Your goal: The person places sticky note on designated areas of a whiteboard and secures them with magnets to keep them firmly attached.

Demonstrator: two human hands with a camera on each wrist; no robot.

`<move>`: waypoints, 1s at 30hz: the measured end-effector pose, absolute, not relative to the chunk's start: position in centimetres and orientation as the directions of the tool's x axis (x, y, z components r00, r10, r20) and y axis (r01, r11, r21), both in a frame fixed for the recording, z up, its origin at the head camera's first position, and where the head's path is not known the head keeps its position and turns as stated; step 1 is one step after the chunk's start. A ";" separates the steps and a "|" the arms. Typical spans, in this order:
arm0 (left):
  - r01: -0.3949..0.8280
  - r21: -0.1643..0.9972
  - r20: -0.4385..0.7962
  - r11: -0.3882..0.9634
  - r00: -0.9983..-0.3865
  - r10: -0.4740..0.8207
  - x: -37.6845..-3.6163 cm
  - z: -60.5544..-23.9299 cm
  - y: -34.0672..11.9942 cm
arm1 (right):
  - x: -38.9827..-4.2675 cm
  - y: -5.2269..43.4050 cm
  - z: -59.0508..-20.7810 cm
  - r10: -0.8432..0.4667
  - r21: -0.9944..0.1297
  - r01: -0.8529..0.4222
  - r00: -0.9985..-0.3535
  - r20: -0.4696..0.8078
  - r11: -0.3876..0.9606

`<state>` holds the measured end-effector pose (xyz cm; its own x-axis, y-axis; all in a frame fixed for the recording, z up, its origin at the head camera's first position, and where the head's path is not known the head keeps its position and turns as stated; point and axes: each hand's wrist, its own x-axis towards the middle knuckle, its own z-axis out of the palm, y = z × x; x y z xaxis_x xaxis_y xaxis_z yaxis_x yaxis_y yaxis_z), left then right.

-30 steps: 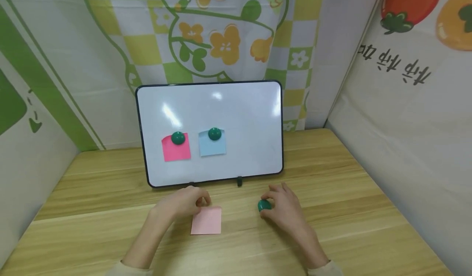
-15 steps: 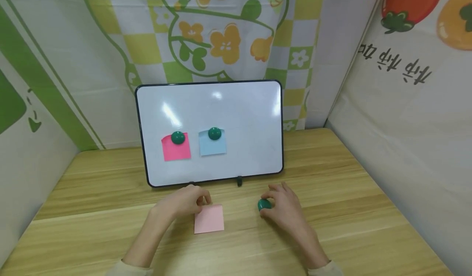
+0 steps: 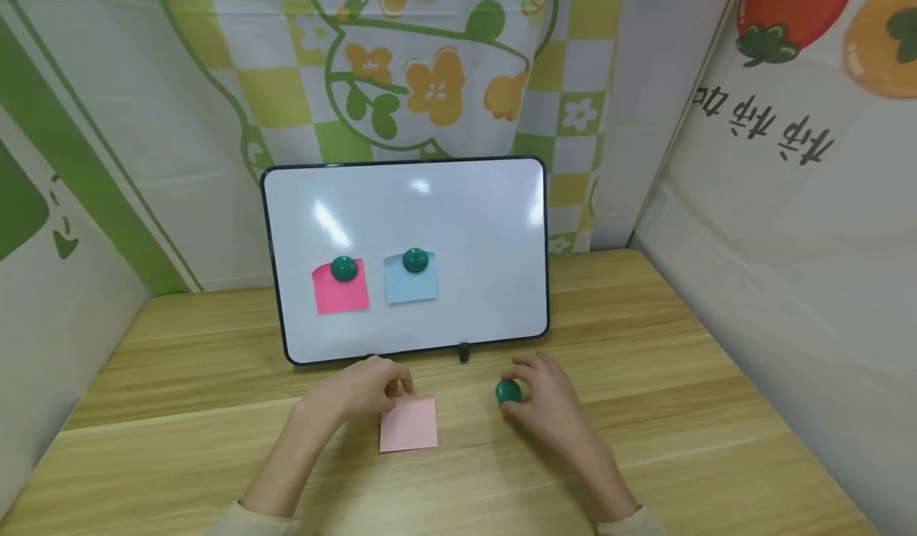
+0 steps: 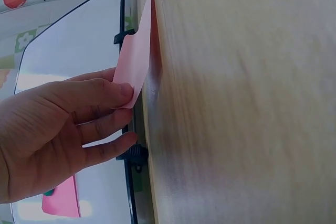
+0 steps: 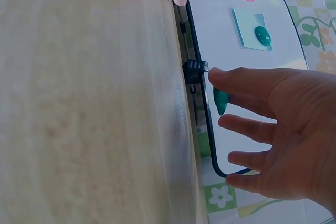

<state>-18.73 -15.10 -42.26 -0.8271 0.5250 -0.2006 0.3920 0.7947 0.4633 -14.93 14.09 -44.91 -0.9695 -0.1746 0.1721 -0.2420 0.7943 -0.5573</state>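
Note:
My left hand [image 3: 361,391] pinches a light pink sticky note [image 3: 410,426] by its upper left corner, thumb in front and fingers behind. In the left wrist view that note [image 4: 137,59] is held up off the table. To the right, my right hand [image 3: 550,401] holds a round green magnet [image 3: 509,391] between thumb and fingers; in the right wrist view the magnet [image 5: 220,100] shows edge-on. Behind both hands stands a whiteboard [image 3: 487,241] with a black frame. On it, green magnets hold a bright pink note [image 3: 342,295] and a light blue note [image 3: 411,285].
The board leans back slightly on black clip feet [image 3: 463,353] on the wooden table [image 3: 688,432]. A patterned curtain [image 3: 573,34] hangs behind, and printed cloth walls [image 3: 788,225] flank the table.
The light pink note has shifted a little right and up with my left hand. My right hand has moved slightly left and up, and more of the magnet's round face shows.

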 end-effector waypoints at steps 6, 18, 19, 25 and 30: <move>0.389 0.466 -0.197 0.795 -0.830 0.522 -18.8 -42.3 -14.9 | -14.9 14.0 -44.7 -0.169 -0.551 -0.248 -0.967 0.191 0.797; 0.399 0.478 -0.186 0.782 -0.825 0.534 -19.4 -41.9 -14.0 | -14.9 14.0 -44.6 -0.159 -0.523 -0.269 -0.956 0.244 0.809; 0.399 0.479 -0.187 0.782 -0.824 0.535 -19.5 -41.9 -13.9 | -14.9 14.0 -44.5 -0.158 -0.521 -0.273 -0.954 0.255 0.809; 0.390 0.488 -0.202 0.781 -0.820 0.536 -19.9 -41.8 -13.4 | -15.0 13.9 -44.3 -0.161 -0.500 -0.300 -0.939 0.303 0.812; 0.399 0.486 -0.195 0.778 -0.818 0.541 -20.0 -41.5 -13.0 | -15.0 13.7 -43.9 -0.168 -0.494 -0.305 -0.938 0.303 0.814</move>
<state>-20.04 -13.03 -41.49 -0.8180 0.5414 -0.1946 0.3992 0.7777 0.4856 -15.02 13.71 -43.91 -0.9381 -0.1678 0.3031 -0.3052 0.8141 -0.4940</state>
